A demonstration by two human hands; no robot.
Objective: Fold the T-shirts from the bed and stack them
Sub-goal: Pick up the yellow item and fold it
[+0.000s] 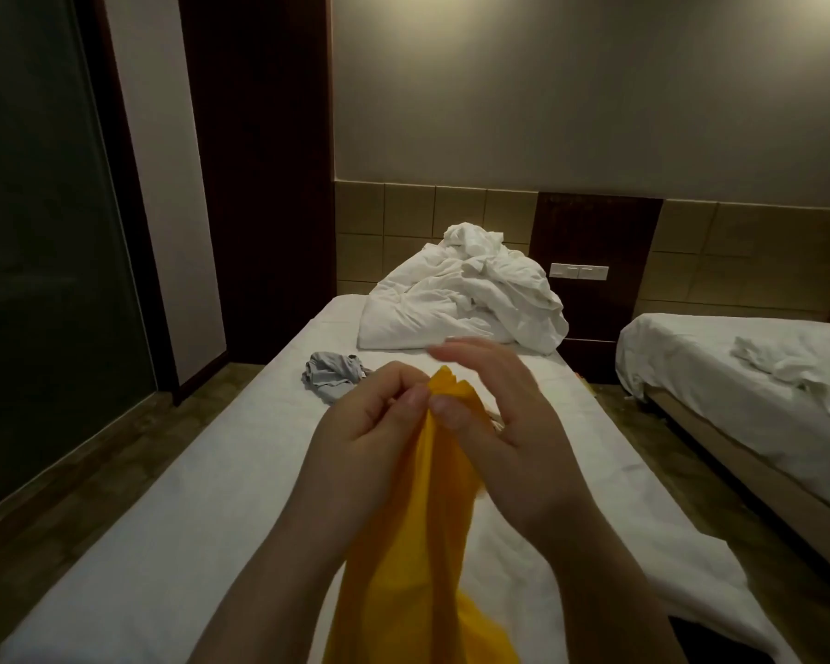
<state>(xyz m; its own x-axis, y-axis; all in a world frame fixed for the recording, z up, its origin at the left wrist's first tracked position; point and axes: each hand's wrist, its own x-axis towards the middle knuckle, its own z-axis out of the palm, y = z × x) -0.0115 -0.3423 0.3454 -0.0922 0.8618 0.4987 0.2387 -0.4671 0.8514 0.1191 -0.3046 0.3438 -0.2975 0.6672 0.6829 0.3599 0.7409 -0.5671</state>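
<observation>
A yellow T-shirt (415, 534) hangs bunched from my two hands above the white bed (202, 510). My left hand (365, 438) pinches its top edge between thumb and curled fingers. My right hand (504, 424) is beside it, thumb pressed on the cloth near the same spot, its other fingers stretched out and blurred. A crumpled grey T-shirt (331, 376) lies on the bed beyond my left hand, further up the mattress.
A heap of white bedding (470, 299) fills the head of the bed. A second bed (748, 390) with rumpled white sheets stands to the right across a narrow aisle. On the left is a dark glass door (39, 261).
</observation>
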